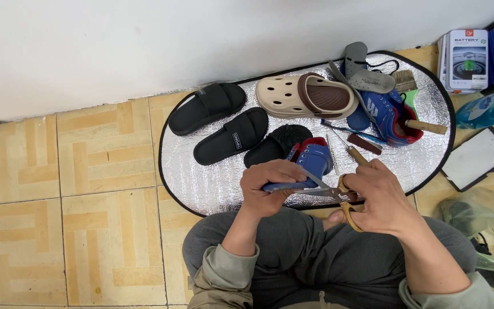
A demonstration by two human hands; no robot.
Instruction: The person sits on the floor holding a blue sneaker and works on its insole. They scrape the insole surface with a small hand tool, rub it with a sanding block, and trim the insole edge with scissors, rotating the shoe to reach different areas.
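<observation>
My left hand (270, 186) grips a small blue shoe (314, 160) with red lining by its sole, just above my lap. My right hand (379, 197) holds yellow-handled scissors (338, 194), fingers through the loops. The metal blades point left and touch the shoe's sole edge near my left thumb. Both hands hover over the near edge of a silver foil mat (201, 177).
On the mat lie two black slides (218, 120), a beige and brown clog (307, 94), a black slipper (278, 143), a second blue shoe (390, 114), grey insoles (364, 74), a brush and wooden-handled tools (424, 126). Boxes (464, 57), a blue bottle and plastic bags sit at right.
</observation>
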